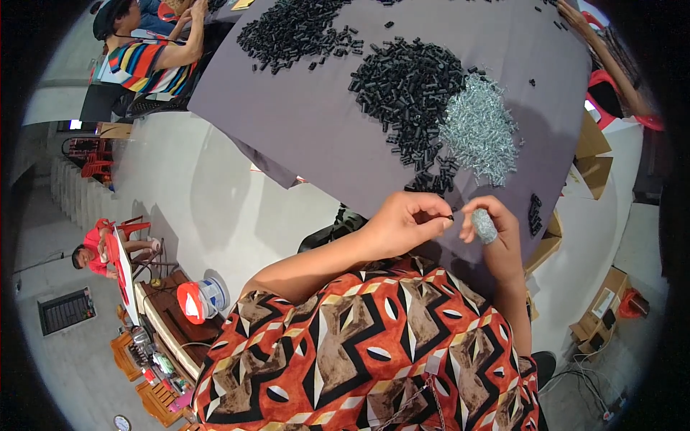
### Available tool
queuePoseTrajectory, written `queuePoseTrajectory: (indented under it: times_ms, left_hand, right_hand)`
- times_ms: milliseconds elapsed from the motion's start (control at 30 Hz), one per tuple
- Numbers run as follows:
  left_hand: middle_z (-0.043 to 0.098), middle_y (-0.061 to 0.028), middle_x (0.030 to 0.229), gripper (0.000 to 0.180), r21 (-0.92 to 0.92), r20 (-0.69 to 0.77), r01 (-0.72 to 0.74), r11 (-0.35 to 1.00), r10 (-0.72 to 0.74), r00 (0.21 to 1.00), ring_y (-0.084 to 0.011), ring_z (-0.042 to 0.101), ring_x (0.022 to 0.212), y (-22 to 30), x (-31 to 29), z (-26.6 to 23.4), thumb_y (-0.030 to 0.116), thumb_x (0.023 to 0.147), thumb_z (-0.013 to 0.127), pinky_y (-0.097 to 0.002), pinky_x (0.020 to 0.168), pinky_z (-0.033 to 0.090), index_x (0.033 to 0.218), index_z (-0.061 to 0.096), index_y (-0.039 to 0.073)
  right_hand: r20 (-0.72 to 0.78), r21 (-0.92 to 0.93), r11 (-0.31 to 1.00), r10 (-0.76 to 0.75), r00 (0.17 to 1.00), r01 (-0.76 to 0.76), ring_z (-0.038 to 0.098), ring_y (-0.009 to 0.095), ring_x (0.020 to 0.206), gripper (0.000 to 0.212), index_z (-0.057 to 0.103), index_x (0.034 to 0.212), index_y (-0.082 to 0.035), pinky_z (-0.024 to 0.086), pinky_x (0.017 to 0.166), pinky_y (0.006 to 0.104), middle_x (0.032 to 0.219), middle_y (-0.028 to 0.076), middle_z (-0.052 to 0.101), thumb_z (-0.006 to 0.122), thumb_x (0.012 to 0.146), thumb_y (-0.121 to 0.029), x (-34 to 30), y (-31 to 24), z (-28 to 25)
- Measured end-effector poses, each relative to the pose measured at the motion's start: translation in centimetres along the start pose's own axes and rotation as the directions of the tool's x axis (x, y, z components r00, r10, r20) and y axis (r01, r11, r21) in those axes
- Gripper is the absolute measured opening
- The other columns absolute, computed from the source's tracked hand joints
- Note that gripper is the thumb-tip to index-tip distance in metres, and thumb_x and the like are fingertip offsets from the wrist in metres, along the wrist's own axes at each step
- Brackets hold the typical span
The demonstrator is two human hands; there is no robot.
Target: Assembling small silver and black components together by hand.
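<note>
Black piece (pixel 451 217): small and dark, held above the near part of the table, at the fingertips of the left hand and just beside the right; its exact shape is too small to tell.
Left hand (pixel 408 224): thumb and forefinger pinched together on the black piece, no gap to spare between the tips.
Right hand (pixel 501 241): fingers curled, facing the left hand across a narrow gap; whether it has hold of anything I cannot tell.
Silvery wrap (pixel 484 226): around a digit of the right hand, apparently the thumb.
Large black pile (pixel 410 86): short black cylinders heaped beyond the hands, trailing down toward the left hand.
Silvery pile (pixel 480 133): many small shiny pieces, touching the right side of the large black pile.
Far black pile (pixel 295 32): more black cylinders, farther off to the left, with strays around it.
Small black cluster (pixel 535 214): a few pieces near the table's right edge, apart from the piles.
Table (pixel 309 118): covered in greyish-purple cloth.
Co-worker in stripes (pixel 154 65): seated at the table's far left side.
Cardboard box (pixel 593 144): open, beside the right edge of the table.
Bucket (pixel 208 298): white and red, to the left of the wearer.
</note>
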State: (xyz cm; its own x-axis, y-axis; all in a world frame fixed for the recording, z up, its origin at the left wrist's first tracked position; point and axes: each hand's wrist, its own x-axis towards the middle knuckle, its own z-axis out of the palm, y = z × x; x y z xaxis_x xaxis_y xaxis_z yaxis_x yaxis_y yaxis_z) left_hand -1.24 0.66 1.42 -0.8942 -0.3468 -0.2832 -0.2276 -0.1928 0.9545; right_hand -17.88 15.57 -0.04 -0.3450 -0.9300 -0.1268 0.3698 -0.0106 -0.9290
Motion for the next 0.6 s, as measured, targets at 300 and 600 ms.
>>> queuePoseTrajectory:
  times_ms: [300,600]
  left_hand:
    - [0.063,0.0031,0.085,0.011,0.222,-0.004,-0.146,0.964,0.150,0.989,-0.0033,0.055,0.077,0.5,-0.1,0.1,0.009,0.094,0.070,-0.0216,0.066,0.045,0.102,0.069,0.002]
    - [0.068,-0.0012,0.086,0.014,-0.054,-0.245,0.006,0.999,-0.019,0.969,-0.0060,0.061,0.075,-1.0,-1.1,-4.2,0.014,0.102,0.062,-0.0213,0.069,0.051,0.105,0.065,0.001]
  right_hand:
    - [0.114,-0.652,0.741,-0.114,0.987,0.161,0.060,0.033,0.077,0.014,0.058,0.098,0.002,0.048,0.072,0.0344,0.086,0.017,0.059,0.059,0.084,0.004,0.5,-0.9,1.2]
    - [0.048,-0.749,0.640,-0.205,0.978,0.171,0.063,0.033,0.079,0.024,0.061,0.103,-0.002,0.050,0.072,0.0363,0.089,0.015,0.060,0.062,0.080,0.006,1.1,-0.9,0.7]
